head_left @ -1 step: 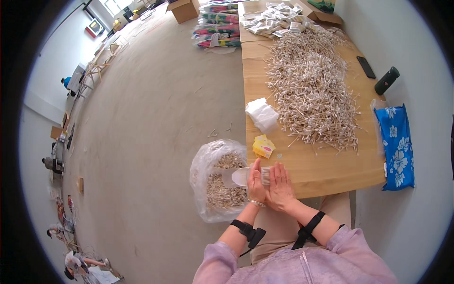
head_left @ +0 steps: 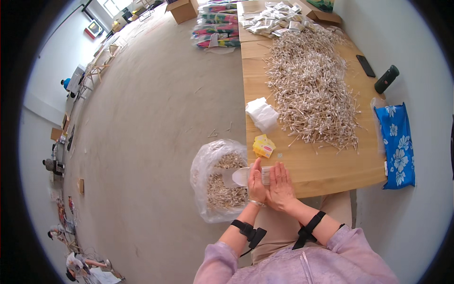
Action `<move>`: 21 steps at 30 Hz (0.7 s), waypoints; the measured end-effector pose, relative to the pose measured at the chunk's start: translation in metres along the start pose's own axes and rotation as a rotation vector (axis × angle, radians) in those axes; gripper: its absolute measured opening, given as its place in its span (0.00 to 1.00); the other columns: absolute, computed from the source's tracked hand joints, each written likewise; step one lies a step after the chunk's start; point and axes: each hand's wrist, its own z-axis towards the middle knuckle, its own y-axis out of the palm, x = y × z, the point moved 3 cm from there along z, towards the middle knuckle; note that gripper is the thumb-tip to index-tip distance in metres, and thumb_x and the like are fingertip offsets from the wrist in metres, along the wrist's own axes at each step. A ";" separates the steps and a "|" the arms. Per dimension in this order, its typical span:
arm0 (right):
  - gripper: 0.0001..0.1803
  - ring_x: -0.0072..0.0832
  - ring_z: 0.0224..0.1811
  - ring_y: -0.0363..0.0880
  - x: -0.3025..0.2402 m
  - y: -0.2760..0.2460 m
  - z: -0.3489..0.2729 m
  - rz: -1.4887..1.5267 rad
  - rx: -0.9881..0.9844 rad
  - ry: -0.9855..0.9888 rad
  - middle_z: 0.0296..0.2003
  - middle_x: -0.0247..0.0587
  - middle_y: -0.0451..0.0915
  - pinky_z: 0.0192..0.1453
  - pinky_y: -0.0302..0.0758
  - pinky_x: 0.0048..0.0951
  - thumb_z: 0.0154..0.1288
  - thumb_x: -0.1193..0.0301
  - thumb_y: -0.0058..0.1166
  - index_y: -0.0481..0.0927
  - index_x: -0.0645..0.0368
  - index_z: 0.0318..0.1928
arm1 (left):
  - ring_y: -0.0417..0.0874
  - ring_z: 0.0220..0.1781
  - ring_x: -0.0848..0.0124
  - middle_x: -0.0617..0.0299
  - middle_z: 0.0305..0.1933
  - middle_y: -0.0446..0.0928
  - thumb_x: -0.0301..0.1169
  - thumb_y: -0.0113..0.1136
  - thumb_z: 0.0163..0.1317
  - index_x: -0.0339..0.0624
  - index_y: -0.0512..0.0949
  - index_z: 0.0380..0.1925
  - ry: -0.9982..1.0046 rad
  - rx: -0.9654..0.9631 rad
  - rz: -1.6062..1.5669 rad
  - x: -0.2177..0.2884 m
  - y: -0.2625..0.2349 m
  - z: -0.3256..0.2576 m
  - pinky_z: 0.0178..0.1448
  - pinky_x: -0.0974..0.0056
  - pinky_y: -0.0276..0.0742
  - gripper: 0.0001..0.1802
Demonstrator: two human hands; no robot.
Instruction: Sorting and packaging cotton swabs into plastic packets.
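A small clear plastic bag of cotton swabs (head_left: pixel 266 174) lies between my hands at the table's near left corner. My left hand (head_left: pixel 257 184) presses its left side, fingers straight and together. From the other side my right hand (head_left: pixel 281 188) lies flat against it, the heels of both hands meeting. A whitish rounded end of the bag (head_left: pixel 240 177) sticks out left past my left hand, above a large clear sack (head_left: pixel 201 189) of loose swabs. Just beyond my fingers are yellow printed cards (head_left: pixel 264 146) and a stack of white plastic bags (head_left: pixel 263 116).
A big heap of loose cotton swabs (head_left: pixel 312 85) covers much of the wooden table (head_left: pixel 331 173), with filled packets (head_left: pixel 274 21) behind it. Along the right side are a phone (head_left: pixel 365 66), a dark green bottle (head_left: pixel 387 79) and a blue flowered pack (head_left: pixel 397 146) by the wall.
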 end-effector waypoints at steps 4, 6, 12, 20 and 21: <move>0.46 0.51 0.76 0.29 -0.004 0.000 0.003 -0.044 0.044 0.036 0.72 0.62 0.36 0.77 0.28 0.48 0.64 0.53 0.40 0.41 0.75 0.69 | 0.63 0.70 0.63 0.49 0.67 0.65 0.42 0.37 0.75 0.31 0.62 0.64 -0.018 -0.024 0.006 -0.001 -0.002 0.000 0.73 0.63 0.54 0.28; 0.46 0.52 0.76 0.28 -0.007 0.000 0.003 -0.019 0.029 0.031 0.72 0.63 0.35 0.77 0.28 0.48 0.64 0.54 0.40 0.39 0.74 0.69 | 0.63 0.70 0.63 0.49 0.67 0.65 0.42 0.37 0.75 0.31 0.63 0.64 -0.018 -0.020 0.001 -0.002 -0.007 -0.002 0.72 0.63 0.54 0.28; 0.46 0.51 0.76 0.28 -0.005 0.002 0.001 -0.006 0.045 -0.004 0.72 0.62 0.35 0.77 0.27 0.47 0.64 0.54 0.40 0.38 0.73 0.70 | 0.63 0.70 0.63 0.50 0.67 0.65 0.41 0.37 0.75 0.31 0.63 0.64 0.002 0.011 -0.014 -0.005 -0.006 -0.003 0.72 0.63 0.55 0.27; 0.46 0.48 0.77 0.28 -0.004 0.003 0.005 -0.008 0.008 0.037 0.72 0.59 0.36 0.77 0.27 0.47 0.65 0.52 0.39 0.39 0.72 0.70 | 0.64 0.70 0.63 0.50 0.66 0.66 0.41 0.37 0.75 0.31 0.64 0.63 0.031 0.067 -0.017 -0.005 -0.005 0.001 0.72 0.63 0.55 0.26; 0.46 0.48 0.77 0.28 -0.003 0.003 0.005 0.009 0.011 0.034 0.72 0.58 0.36 0.77 0.27 0.46 0.64 0.52 0.40 0.38 0.71 0.70 | 0.64 0.70 0.63 0.50 0.66 0.66 0.41 0.37 0.75 0.31 0.64 0.63 0.036 0.074 -0.014 -0.004 -0.005 0.001 0.72 0.62 0.55 0.26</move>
